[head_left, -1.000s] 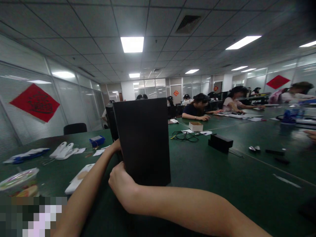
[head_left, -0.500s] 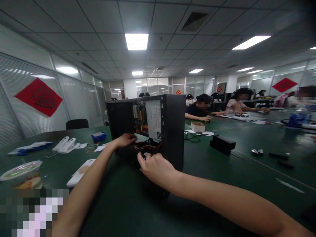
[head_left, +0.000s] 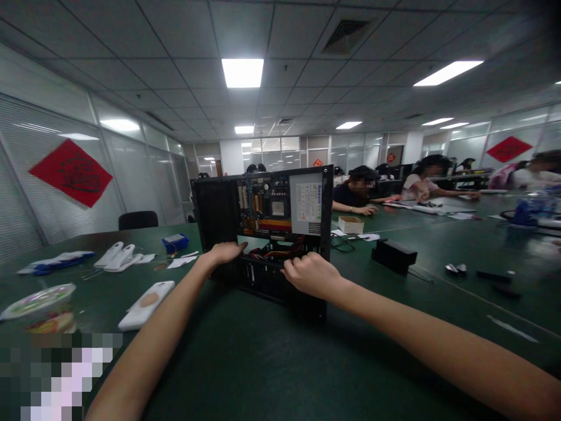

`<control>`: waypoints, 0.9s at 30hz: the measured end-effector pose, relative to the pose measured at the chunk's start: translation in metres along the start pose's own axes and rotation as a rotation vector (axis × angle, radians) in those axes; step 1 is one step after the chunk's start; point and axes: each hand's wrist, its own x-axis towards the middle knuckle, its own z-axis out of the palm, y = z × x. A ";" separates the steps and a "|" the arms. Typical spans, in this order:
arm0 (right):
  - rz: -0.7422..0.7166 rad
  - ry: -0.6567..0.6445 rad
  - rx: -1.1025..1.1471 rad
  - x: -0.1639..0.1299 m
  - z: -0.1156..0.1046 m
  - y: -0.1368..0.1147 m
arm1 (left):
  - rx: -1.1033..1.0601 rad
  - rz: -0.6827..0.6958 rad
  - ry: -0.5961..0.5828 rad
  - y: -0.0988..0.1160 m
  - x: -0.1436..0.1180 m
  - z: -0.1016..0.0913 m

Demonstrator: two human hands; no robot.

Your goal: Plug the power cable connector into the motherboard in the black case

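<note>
Right hand [head_left: 312, 273] curled, grip apparently closed on red-and-black wire bundle [head_left: 280, 253] inside open black metal computer case [head_left: 263, 231] at frame centre on green table [head_left: 394, 316]; left hand [head_left: 224, 252] flat on case's lower rail. Risk, judged: hard tug strains connectors, or upright case tips.

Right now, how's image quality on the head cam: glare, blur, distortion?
Head view: ceiling light panel blows out to white; wide-angle lens bends ceiling lines and stretches the forearms at the edges; open computer case and both hands, left, right, fairly sharp; far people soft; a pixelated block masks bottom left.
</note>
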 end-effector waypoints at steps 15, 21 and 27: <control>-0.106 0.243 -0.005 -0.016 0.064 0.078 | -0.043 0.061 -0.028 0.045 -0.009 -0.004; -0.090 0.179 0.050 -0.029 0.091 0.124 | -0.047 0.185 0.051 0.081 -0.029 0.002; -0.024 0.193 0.028 -0.046 0.104 0.133 | -0.046 0.200 0.099 0.107 -0.051 0.004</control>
